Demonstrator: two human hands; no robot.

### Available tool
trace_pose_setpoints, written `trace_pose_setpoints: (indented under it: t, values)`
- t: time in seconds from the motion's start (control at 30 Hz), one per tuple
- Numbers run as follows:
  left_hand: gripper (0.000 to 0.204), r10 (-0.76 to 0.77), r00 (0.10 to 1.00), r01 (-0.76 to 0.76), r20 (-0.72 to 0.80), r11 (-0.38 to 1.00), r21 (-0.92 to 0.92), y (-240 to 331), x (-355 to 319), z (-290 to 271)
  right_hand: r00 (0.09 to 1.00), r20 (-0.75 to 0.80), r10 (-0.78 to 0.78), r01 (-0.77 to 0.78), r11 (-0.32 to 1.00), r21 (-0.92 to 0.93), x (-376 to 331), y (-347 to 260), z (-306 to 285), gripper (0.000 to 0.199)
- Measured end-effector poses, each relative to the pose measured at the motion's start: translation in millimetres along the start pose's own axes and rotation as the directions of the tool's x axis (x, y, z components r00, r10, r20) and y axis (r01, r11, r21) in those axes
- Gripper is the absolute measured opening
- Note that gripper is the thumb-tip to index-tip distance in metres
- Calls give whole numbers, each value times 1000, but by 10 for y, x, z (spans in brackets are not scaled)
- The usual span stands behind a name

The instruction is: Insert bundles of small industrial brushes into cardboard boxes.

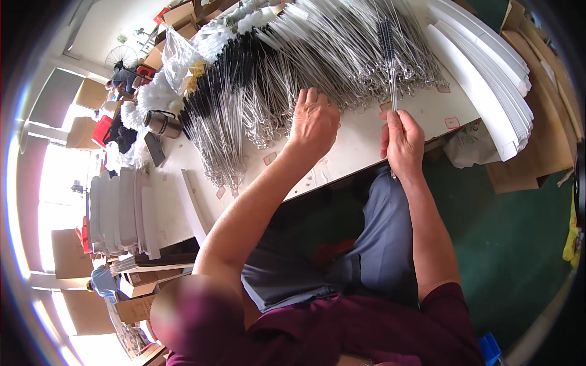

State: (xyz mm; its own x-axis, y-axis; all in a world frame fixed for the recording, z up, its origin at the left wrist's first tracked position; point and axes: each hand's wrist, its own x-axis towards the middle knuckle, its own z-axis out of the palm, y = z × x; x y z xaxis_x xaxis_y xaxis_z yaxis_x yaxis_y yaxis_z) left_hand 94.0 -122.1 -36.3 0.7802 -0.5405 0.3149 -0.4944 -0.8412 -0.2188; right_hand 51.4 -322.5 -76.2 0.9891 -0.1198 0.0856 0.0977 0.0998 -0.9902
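A wide row of thin wire-handled cleaning brushes (pixel 342 49) lies heaped over the white table (pixel 293 180), their looped wire ends pointing toward me. Some have black bristles, others white ones. In my right hand (pixel 404 139), closed round the wire handles, is a small bunch of brushes (pixel 387 52) with black bristles pointing away from me. My left hand (pixel 313 125) is at the near edge of the heap, left of the right hand. Its fingers are curled over the looped ends, and the fingertips are hidden, so what they pinch cannot be made out.
Stacked white folded card strips (pixel 488 85) lie at the table's right end, beside brown cardboard (pixel 540 131). More white strips (pixel 122 210) stand at the left. Past the heap's left end are a metal mug (pixel 163 124) and a dark flat object (pixel 154 149).
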Motion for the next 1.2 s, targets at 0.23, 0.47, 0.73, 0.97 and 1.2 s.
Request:
trace_pose_setpoints:
  t: [0.23, 0.47, 0.73, 0.97, 1.2]
  values:
    - [18, -45, 996, 31, -79, 984, -177, -78, 29, -27, 1000, -2, -2, 2, 1000, -3, -14, -1, -7, 33]
    - [21, -189, 982, 172, -19, 926, -336, -202, 155, -58, 999, -15, -32, 32, 999, 38, 4, 17, 42, 28]
    - [32, -64, 943, 130, 325, 974, -185, -191, 465, -76, 999, -43, -24, 27, 999, 47, -10, -6, 48, 24]
    - [21, 43, 913, 13, 406, 991, -134, -185, 504, -129, 999, -40, -33, 35, 998, 58, -16, 7, 39, 24]
    - [22, 73, 951, -12, 301, 980, -199, -263, 473, -78, 998, -41, -47, 49, 998, 45, -17, 23, 76, 25]
